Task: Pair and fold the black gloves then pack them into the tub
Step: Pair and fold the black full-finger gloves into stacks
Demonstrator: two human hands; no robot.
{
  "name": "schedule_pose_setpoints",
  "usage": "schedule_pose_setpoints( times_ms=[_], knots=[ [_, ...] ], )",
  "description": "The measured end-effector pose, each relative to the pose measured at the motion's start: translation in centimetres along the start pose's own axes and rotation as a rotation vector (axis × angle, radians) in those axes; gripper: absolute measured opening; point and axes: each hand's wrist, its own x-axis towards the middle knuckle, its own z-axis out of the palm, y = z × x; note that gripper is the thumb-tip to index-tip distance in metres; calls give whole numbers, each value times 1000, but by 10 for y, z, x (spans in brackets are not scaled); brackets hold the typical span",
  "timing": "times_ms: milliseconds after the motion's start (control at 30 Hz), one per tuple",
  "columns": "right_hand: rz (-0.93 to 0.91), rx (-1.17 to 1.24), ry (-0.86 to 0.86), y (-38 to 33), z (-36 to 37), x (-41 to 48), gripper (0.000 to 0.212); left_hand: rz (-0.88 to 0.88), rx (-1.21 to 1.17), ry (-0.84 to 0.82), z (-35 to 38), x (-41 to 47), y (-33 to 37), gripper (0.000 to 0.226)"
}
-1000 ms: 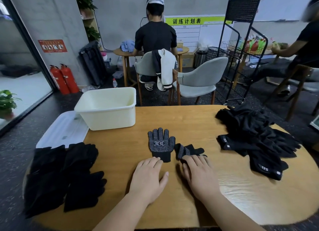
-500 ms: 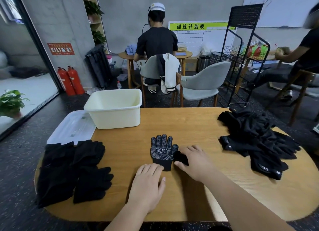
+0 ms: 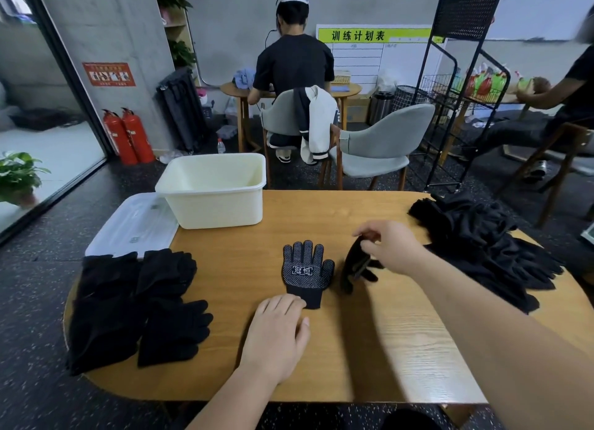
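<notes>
Your right hand (image 3: 390,244) has its grip pinched on a black glove (image 3: 353,267), which hangs down from your fingers over the worktop (image 3: 385,349). Your left hand (image 3: 276,336) lies flat with its grip relaxed, fingertips touching the cuff of a dotted glove (image 3: 307,272) spread out just beside the held one. The tub (image 3: 215,201) stands at the far left of the worktop, well apart from both. A glove pile (image 3: 482,246) lies to your right.

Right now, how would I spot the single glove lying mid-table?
Find the wooden table, then its middle, nearer than the cream tub. One glove lies flat there, fingers spread, with white dots and a white label; neighbouring piles look plain black.
</notes>
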Motion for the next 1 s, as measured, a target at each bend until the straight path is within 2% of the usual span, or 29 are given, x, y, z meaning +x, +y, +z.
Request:
schedule_pose_setpoints(
  times_ms=[133,200,267,400,467,633,767,867,1000],
  knots=[
    [-28,279,182,-4,-27,-3,25,-12,-7,-19,-1,0,0,42],
    [-57,298,251,1,-31,-10,23,-17,0,-22,-1,-1,0,43],
    [-63,195,198,16,-26,-20,23,-21,10,-24,0,-2,0,44],
    [-2,-185,-55,58,2,-41,24,-26,14,-36,0,-1,0,45],
    [44,-178,-41,73,16,-43,24,-27,14,-43,1,0,0,46],
    [37,-182,138,80,45,-30,29,-24,19,-56,0,-1,0,46],
    [105,-372,101,74,61,-8,42,-31,15,-54,0,0,1,45],
    [166,-543,42,75,72,0,43,-34,2,-41,1,1,1,41],
    [181,-532,14,75,76,6,35,-27,-6,-45,1,2,0,41]
  ],
)
